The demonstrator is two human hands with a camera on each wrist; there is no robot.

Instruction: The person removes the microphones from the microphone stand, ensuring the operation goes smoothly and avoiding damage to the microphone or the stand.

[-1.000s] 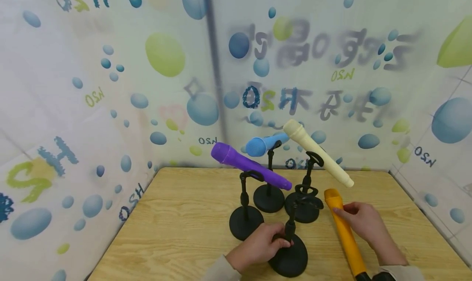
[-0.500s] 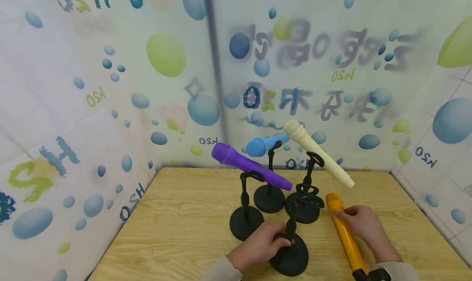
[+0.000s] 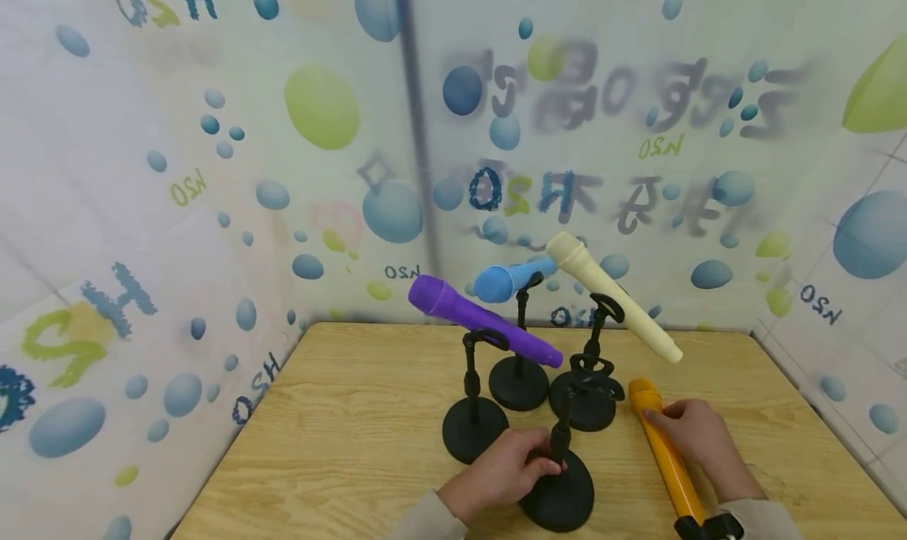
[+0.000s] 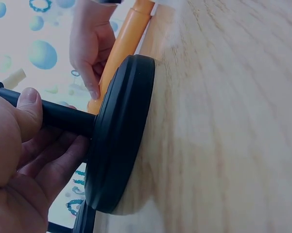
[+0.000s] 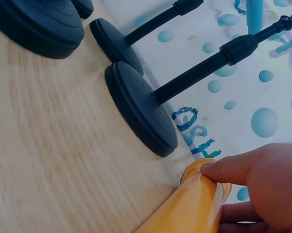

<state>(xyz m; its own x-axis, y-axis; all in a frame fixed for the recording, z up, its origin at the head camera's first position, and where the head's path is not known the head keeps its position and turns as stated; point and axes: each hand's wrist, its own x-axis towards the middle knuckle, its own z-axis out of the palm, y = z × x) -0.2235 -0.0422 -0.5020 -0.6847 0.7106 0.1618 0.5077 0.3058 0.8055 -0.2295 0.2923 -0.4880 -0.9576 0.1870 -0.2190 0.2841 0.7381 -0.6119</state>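
My left hand [image 3: 499, 473] grips the post of the nearest black microphone stand [image 3: 556, 497], just above its round base; in the left wrist view the thumb and fingers [image 4: 63, 165] lie about the post. That stand's clip at the top holds no microphone. To the right, my right hand [image 3: 697, 441] pinches an orange microphone [image 3: 666, 453] just below its head, thumb on the near side. The microphone slants along the tabletop with its head pointing away from me. In the right wrist view, the thumb presses the orange microphone [image 5: 192, 204] near its head.
Behind stand several more black stands, bearing a purple microphone [image 3: 485, 321], a blue microphone [image 3: 506, 279] and a cream microphone [image 3: 615, 297]. The wooden table [image 3: 340, 430] meets a wall sheet [image 3: 319, 233] printed with blue and green spots at its back.
My right hand has drawn the orange microphone slightly toward me. My left hand keeps its hold on the stand, and the other stands stay put.
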